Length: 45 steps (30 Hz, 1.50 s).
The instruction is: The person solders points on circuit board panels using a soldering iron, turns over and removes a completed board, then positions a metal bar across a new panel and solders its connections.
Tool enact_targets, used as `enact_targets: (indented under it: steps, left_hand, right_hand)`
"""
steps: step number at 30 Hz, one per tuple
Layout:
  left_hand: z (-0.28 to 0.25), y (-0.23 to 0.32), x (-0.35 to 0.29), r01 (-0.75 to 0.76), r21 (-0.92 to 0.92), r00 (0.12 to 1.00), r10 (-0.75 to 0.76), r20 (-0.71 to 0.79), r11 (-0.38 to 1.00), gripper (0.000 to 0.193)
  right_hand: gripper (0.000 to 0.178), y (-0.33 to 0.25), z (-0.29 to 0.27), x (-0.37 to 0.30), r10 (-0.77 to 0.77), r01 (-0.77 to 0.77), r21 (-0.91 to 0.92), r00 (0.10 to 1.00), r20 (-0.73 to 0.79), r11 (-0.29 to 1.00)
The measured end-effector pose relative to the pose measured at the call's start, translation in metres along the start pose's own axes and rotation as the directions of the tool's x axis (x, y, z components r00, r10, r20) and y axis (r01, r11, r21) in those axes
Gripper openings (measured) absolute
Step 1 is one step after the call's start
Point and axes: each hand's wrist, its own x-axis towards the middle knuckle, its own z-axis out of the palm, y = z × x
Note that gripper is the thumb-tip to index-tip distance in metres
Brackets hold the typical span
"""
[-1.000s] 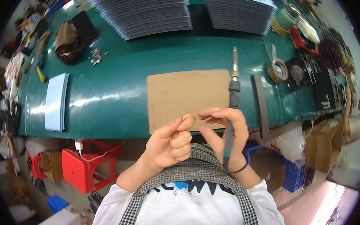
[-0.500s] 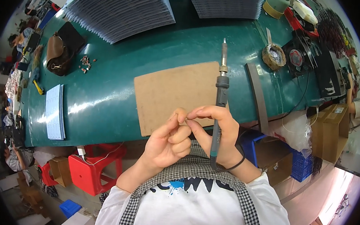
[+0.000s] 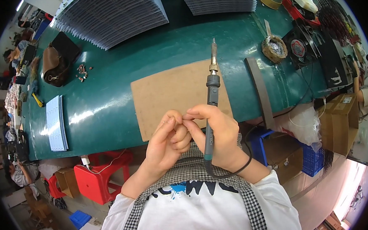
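Note:
A soldering iron (image 3: 213,89) with a dark handle rests in the crook of my right hand (image 3: 225,132), its metal tip pointing away from me. Its cord loops back over my right wrist. The right thumb and index finger meet at the fingertips of my left hand (image 3: 165,139). The left fingers are curled, with thumb and index pinched; whatever lies between the fingertips is too small to make out. Both hands are above the near edge of a brown cardboard sheet (image 3: 173,87), which lies on the green table (image 3: 110,81).
Stacks of panels (image 3: 114,13) stand at the far side. A dark bar (image 3: 259,92), a round tin (image 3: 274,49) and a fan (image 3: 297,48) are on the right. White-blue boards (image 3: 57,124) and a brown bag (image 3: 55,67) lie left. A red stool (image 3: 98,179) stands below the table.
The view has shifted slightly. Both hands stay pinched together, and the soldering iron appears a little further left and more upright.

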Motion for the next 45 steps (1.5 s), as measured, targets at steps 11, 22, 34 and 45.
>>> enact_targets:
  steps: [11,22,34,45]
  left_hand:
    - [0.014,0.004,-0.003,0.054,0.218,0.979,-0.009,-0.202,0.974,0.018]
    - [-0.011,0.001,0.001,0.109,-0.352,0.993,-0.09,0.071,0.929,0.016]
    - [-0.015,-0.002,0.003,0.194,-0.422,0.968,-0.104,0.227,0.886,0.016]
    - [0.012,0.001,-0.002,0.08,0.473,0.99,-0.016,-0.138,0.878,0.019]
  right_hand:
    - [0.028,-0.005,-0.004,0.003,-0.049,0.053,-0.062,0.997,0.065,0.997]
    - [0.028,-0.004,-0.01,-0.001,-0.005,0.004,0.019,1.0,0.031,1.0]
    - [0.029,-0.002,-0.007,0.0,0.116,-0.123,0.156,0.992,0.055,0.98]
    - [0.026,0.008,-0.007,-0.002,0.072,-0.07,0.06,0.997,-0.034,0.996]
